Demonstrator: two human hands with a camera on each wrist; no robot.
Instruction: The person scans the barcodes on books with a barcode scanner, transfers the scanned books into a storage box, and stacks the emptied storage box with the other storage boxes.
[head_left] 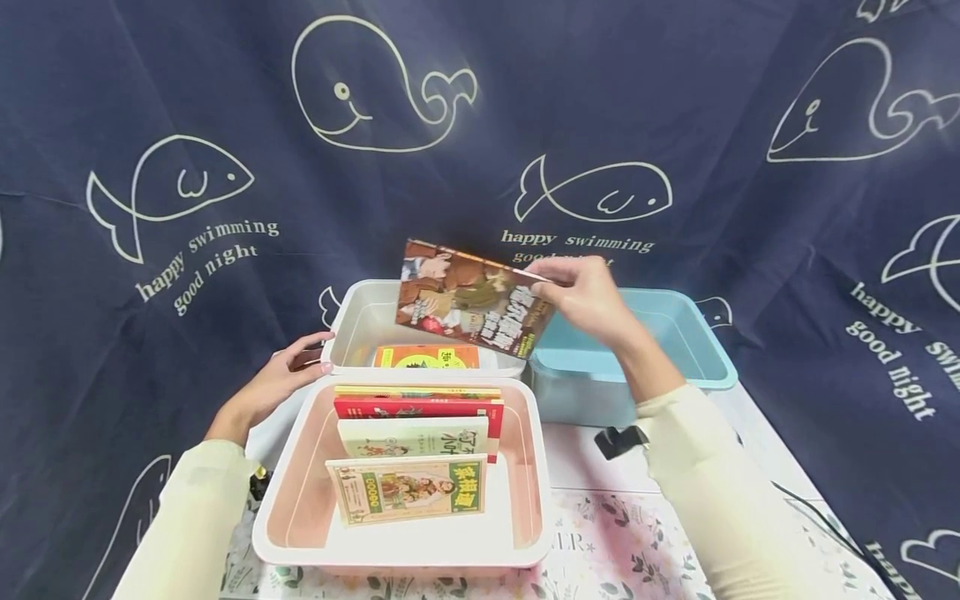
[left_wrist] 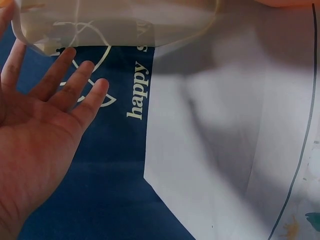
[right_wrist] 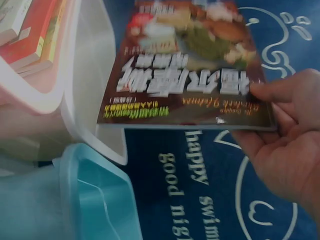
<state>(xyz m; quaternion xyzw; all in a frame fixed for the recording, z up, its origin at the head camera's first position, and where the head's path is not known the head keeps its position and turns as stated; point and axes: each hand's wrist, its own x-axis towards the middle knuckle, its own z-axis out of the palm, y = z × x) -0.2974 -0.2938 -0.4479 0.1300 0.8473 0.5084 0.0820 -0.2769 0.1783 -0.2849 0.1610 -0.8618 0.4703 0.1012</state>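
Observation:
A brown illustrated book [head_left: 472, 296] is pinched at its upper right corner by my right hand [head_left: 588, 296], held tilted above the white bin [head_left: 360, 321]. In the right wrist view the thumb lies on the cover of the brown book [right_wrist: 185, 75] and the fingers go behind it. An orange and yellow book [head_left: 427, 357] lies inside the white bin. My left hand [head_left: 281, 379] touches the left rim of that bin; in the left wrist view the left hand's fingers [left_wrist: 90, 100] are spread and fairly straight beside the bin wall.
Nearest me stands a pink bin [head_left: 281, 500] with several upright books, a cream one [head_left: 408, 492] in front and a red one [head_left: 495, 408] farther back. A blue bin [head_left: 712, 367] stands at the right. Behind hangs a dark blue curtain [head_left: 480, 192]; a black cable [head_left: 817, 517] runs at right.

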